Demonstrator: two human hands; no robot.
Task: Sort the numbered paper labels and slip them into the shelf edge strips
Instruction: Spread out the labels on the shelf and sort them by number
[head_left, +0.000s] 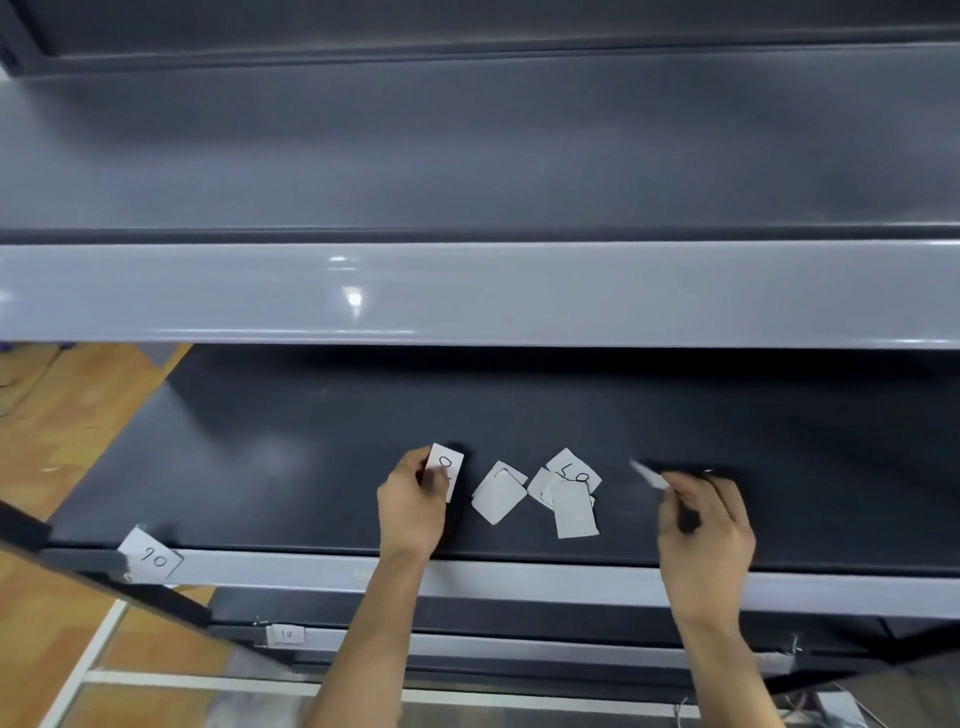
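Note:
My left hand (411, 506) pinches a white paper label (448, 465) with a handwritten number, holding it upright over the dark shelf (270, 467). My right hand (704, 525) pinches another white label (647, 475), blurred, a little above the shelf to the right. Between the hands lie several loose labels: a blank-side pair (497, 492) and a small heap (570, 493) whose top one reads like "60". A label marked "90" (151, 555) sits in the grey edge strip (519, 577) at the shelf's left end. A lower strip holds a label marked "10" (285, 634).
A grey upper shelf edge (467, 293) runs across the view above the working shelf, with darker shelves behind it. Wooden floor (62, 415) shows at the left. A black frame bar (104, 577) crosses the lower left corner.

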